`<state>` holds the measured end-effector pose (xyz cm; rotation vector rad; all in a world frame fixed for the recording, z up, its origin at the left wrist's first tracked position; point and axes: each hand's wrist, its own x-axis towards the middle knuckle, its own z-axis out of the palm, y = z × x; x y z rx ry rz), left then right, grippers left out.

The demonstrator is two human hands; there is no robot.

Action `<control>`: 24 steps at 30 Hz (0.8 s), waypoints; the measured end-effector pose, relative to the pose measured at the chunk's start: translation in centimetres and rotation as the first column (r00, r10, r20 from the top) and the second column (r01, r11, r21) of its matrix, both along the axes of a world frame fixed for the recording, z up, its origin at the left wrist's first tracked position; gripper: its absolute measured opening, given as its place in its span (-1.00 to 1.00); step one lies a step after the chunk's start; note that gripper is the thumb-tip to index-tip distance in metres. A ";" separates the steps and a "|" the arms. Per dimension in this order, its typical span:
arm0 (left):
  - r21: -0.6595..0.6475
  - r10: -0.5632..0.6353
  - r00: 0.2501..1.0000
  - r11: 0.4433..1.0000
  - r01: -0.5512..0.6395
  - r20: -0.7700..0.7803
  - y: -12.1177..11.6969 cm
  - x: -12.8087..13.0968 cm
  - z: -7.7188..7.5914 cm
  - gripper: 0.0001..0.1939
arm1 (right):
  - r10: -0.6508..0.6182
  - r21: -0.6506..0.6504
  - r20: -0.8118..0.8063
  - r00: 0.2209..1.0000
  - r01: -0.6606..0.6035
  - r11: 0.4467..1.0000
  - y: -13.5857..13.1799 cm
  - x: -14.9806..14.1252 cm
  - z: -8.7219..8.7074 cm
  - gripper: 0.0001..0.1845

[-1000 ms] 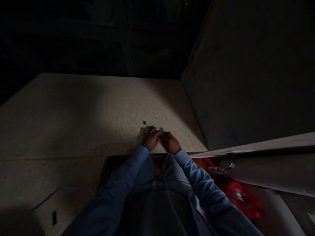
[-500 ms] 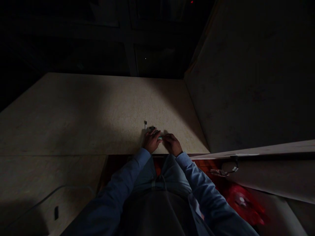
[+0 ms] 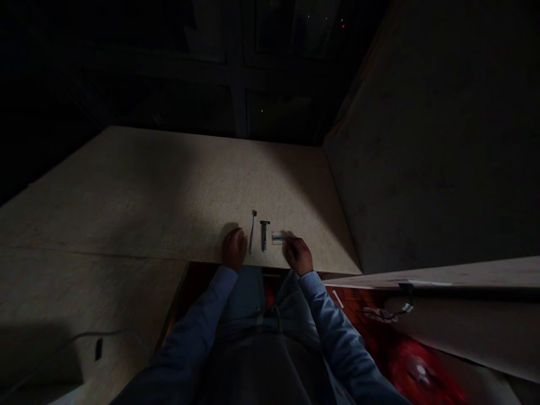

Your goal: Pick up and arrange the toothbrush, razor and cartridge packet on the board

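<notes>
Got a toothbrush [image 3: 253,235], a razor [image 3: 264,236] and a little clear pack [image 3: 278,238] with a teal strip lined up left to right near the front edge of the table [image 3: 219,180]. Left hand [image 3: 234,248] is loosely half-open and looks empty, just left of the toothbrush. Right hand [image 3: 298,255] has bent fingers at the pack's right end, but it's too dark to tell if they're gripping it.

The worktop [image 3: 211,191] looks matt and mottled — the toothbrush [image 3: 253,233] smooth plastic, the razor [image 3: 264,238] glossy with a metallic handle, the case [image 3: 278,238] clear plastic; the sleeves [image 3: 335,315] are creased cloth — the red bag [image 3: 404,363] thin, shiny plastic
</notes>
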<state>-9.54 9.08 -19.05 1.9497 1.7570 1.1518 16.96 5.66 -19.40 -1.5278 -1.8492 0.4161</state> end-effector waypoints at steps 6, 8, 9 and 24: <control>0.010 -0.018 0.994 1.000 0.019 -0.104 -0.3 0.2 0.4 -0.66 | 0.005 0.015 -0.023 1.000 -0.005 1.000 0.1 -0.1 0.1 -0.66; 0.015 -0.019 0.990 1.000 0.021 -0.141 -0.3 0.8 0.6 -0.67 | -0.003 0.017 -0.031 1.000 0.004 1.000 0.2 -0.1 0.2 -0.67; 0.018 -0.015 0.989 1.000 0.018 -0.150 -0.3 0.9 0.6 -0.68 | -0.009 0.017 -0.036 0.999 0.009 1.000 0.2 -0.1 0.2 -0.67; 0.052 0.103 0.976 0.994 -0.095 -0.193 0.3 0.1 -0.7 -0.72 | -0.099 0.039 -0.194 0.976 0.108 0.993 -0.2 0.0 -0.1 -0.80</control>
